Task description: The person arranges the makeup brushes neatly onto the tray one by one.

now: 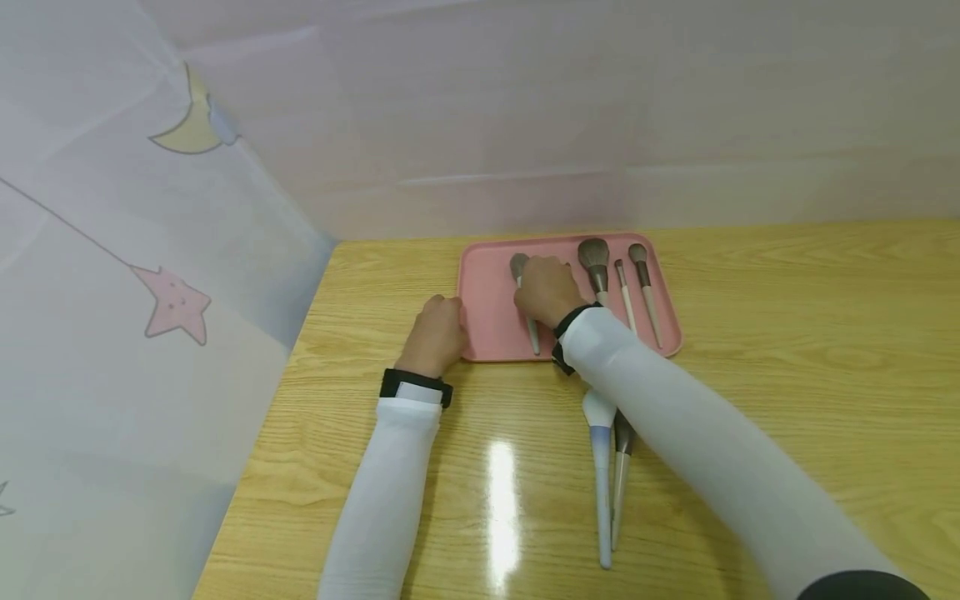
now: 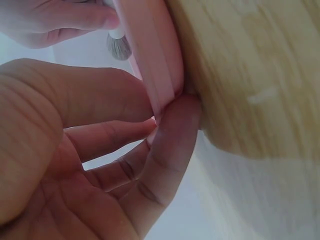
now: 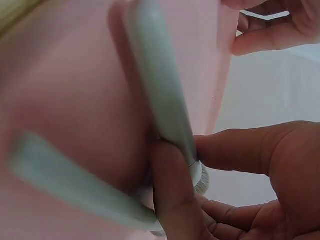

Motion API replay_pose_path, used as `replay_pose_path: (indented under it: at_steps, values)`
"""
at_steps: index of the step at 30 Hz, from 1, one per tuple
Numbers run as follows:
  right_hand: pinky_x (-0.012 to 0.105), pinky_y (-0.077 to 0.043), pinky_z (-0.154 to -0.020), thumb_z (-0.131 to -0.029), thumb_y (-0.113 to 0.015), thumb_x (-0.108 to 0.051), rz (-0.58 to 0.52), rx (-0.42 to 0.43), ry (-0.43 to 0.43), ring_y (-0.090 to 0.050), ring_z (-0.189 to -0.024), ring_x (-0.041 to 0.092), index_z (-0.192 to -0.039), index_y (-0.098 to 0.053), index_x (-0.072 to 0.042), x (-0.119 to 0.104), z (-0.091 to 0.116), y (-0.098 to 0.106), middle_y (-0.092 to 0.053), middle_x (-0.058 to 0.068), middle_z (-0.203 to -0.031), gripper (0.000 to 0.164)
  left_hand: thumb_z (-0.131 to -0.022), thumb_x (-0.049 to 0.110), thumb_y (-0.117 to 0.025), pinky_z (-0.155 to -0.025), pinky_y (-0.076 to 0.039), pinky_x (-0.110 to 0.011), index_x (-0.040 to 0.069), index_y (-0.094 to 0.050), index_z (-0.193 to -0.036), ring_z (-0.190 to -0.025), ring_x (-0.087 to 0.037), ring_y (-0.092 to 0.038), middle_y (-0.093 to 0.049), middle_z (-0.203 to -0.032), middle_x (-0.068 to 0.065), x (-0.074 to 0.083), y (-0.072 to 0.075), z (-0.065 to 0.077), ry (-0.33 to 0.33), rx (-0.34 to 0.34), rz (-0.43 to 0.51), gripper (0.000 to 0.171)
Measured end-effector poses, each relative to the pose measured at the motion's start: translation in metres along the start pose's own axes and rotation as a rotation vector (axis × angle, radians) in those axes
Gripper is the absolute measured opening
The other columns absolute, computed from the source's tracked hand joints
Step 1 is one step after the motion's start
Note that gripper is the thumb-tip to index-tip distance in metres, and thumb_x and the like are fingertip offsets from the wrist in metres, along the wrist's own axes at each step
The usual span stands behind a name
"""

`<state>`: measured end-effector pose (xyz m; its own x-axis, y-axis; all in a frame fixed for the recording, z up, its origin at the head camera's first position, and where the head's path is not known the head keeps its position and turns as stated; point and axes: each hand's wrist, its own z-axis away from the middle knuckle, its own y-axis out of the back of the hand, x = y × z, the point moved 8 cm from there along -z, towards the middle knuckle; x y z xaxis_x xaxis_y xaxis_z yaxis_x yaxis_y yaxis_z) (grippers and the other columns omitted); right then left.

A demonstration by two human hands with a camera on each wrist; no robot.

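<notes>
A pink tray lies near the back of the wooden table. My left hand pinches its left edge between thumb and fingers. Over the tray, my right hand pinches a makeup brush with a pale handle near its grey bristles. Beside it on the tray, a second pale-handled brush is mostly covered by the right hand in the head view. Farther right on the tray are a large fluffy brush, a thin small brush and a brush with a dark ferrule.
In front of the tray, a white-and-blue brush and a dark-ferruled brush lie side by side on the table, partly under the right forearm. A pale cloth backdrop rises behind the table and along its left.
</notes>
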<state>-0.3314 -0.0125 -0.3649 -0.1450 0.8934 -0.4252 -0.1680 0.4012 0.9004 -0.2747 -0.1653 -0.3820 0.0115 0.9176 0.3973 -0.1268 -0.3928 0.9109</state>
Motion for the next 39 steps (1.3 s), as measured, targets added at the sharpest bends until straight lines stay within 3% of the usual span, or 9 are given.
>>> replay_pose_path:
  at_steps: [3, 7, 17, 24, 27, 29, 34, 39]
  values:
    - [0.057, -0.05, -0.104, -0.091, -0.058, -0.007, 0.017, 0.007, 0.015, -0.07, -0.096, 0.04, -0.085, -0.068, 0.0, -0.003, 0.0, 0.0, -0.075, 0.021, -0.096, 0.014, -0.093, -0.005, -0.065, -0.086, -0.06, -0.04, -0.006, -0.068, -0.117, -0.094, -0.028, -0.062, -0.063, -0.113, -0.02, 0.0, 0.0, 0.0, 0.004, -0.004, -0.005, 0.025]
    - [0.061, -0.048, -0.108, -0.091, -0.058, -0.005, 0.019, 0.021, 0.016, -0.072, -0.1, 0.042, -0.088, -0.071, 0.002, -0.005, -0.001, -0.001, -0.076, 0.024, -0.101, 0.015, -0.094, -0.005, -0.064, -0.087, -0.06, -0.039, -0.006, -0.068, -0.121, -0.095, -0.028, -0.061, -0.063, -0.115, -0.02, 0.0, 0.0, 0.001, 0.008, -0.006, -0.017, 0.027]
    - [0.057, -0.055, -0.095, -0.091, -0.057, -0.004, 0.025, 0.028, 0.002, -0.072, -0.092, 0.04, -0.087, -0.061, -0.005, -0.004, -0.001, -0.002, -0.075, 0.022, -0.097, 0.006, -0.096, -0.005, -0.062, -0.085, -0.06, -0.038, -0.007, -0.067, -0.124, -0.093, -0.027, -0.061, -0.063, -0.115, -0.02, 0.001, 0.001, 0.001, 0.005, -0.002, -0.023, 0.029]
    - [0.055, -0.058, -0.085, -0.089, -0.056, -0.004, 0.028, 0.04, 0.021, -0.07, -0.085, 0.036, -0.074, -0.064, -0.005, -0.004, 0.0, 0.001, -0.074, 0.018, -0.087, 0.018, -0.096, -0.005, -0.062, -0.087, -0.059, -0.039, -0.007, -0.067, -0.123, -0.094, -0.027, -0.06, -0.063, -0.116, -0.02, 0.002, 0.0, -0.001, 0.001, -0.008, -0.024, 0.028]
    - [0.05, -0.057, -0.08, -0.09, -0.056, -0.004, 0.016, 0.03, 0.021, -0.065, -0.08, 0.031, -0.072, -0.062, -0.006, -0.005, 0.003, 0.003, -0.069, 0.013, -0.082, 0.019, -0.096, -0.005, -0.062, -0.087, -0.059, -0.04, -0.006, -0.067, -0.124, -0.095, -0.028, -0.061, -0.062, -0.117, -0.02, 0.002, 0.0, -0.001, 0.002, -0.011, -0.018, 0.028]
    - [0.042, -0.055, -0.068, -0.092, -0.055, -0.005, 0.002, 0.014, 0.02, -0.062, -0.073, 0.027, -0.071, -0.06, -0.007, -0.005, 0.007, 0.004, -0.063, 0.009, -0.076, 0.021, -0.096, -0.005, -0.062, -0.087, -0.06, -0.04, -0.006, -0.067, -0.124, -0.096, -0.028, -0.061, -0.063, -0.117, -0.02, 0.003, 0.0, -0.001, 0.0, -0.012, -0.017, 0.028]
    - [0.028, -0.04, -0.05, -0.096, -0.055, -0.009, -0.033, -0.008, 0.026, -0.055, -0.06, 0.021, -0.072, -0.057, -0.007, -0.002, 0.018, 0.01, -0.052, 0.005, -0.068, 0.024, -0.094, -0.004, -0.063, -0.087, -0.059, -0.04, -0.006, -0.067, -0.122, -0.095, -0.028, -0.061, -0.063, -0.117, -0.02, 0.004, 0.001, -0.001, -0.006, -0.012, -0.021, 0.028]
    - [0.033, -0.045, -0.061, -0.1, -0.059, -0.018, -0.007, -0.006, 0.051, -0.058, -0.072, 0.025, -0.085, -0.062, -0.003, 0.002, 0.032, 0.017, -0.058, 0.01, -0.077, 0.021, -0.093, -0.005, -0.064, -0.085, -0.059, -0.04, -0.006, -0.068, -0.116, -0.094, -0.029, -0.061, -0.062, -0.114, -0.02, 0.003, 0.003, -0.003, -0.008, -0.012, -0.006, 0.023]
